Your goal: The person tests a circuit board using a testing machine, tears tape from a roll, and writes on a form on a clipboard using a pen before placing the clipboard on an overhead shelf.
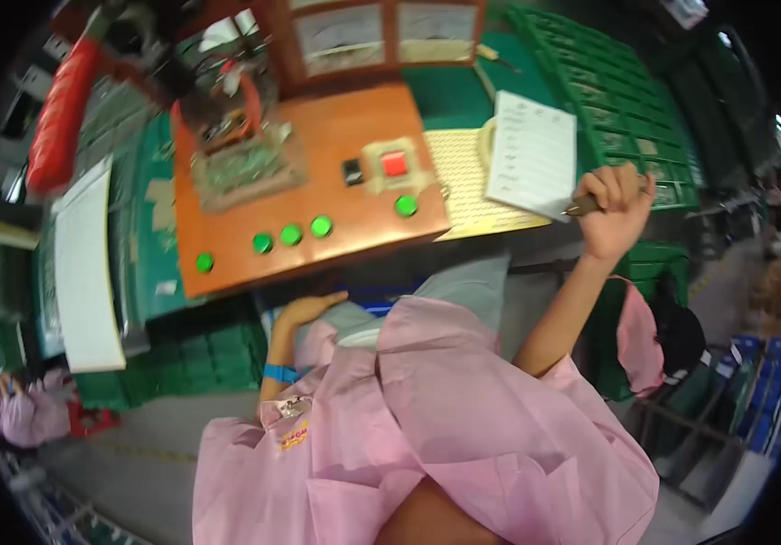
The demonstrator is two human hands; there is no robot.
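Observation:
My right hand (pixel 615 211) is closed around a dark pen (pixel 583 206) whose tip points left. The tip is at the lower right corner of a white sheet with lines of writing (pixel 533 156); I cannot tell whether it touches. Under the sheet lie a roll of tape (pixel 487 143) and a yellow patterned sheet (pixel 459 173). My left hand (pixel 311 310) rests on my lap, fingers stretched out, holding nothing visible. Just beyond it stands an orange control box (pixel 354 113) with several green buttons, a red switch (pixel 394 163) and a fixture holding a green circuit board (pixel 243 165).
A press lever with a red grip (pixel 62 123) hangs at the upper left. Two panel meters (pixel 341 41) stand behind the box. Green crates (pixel 604 95) are stacked at the right. A long white board (pixel 88 272) lies at the left. Another person in pink (pixel 32 416) sits far left.

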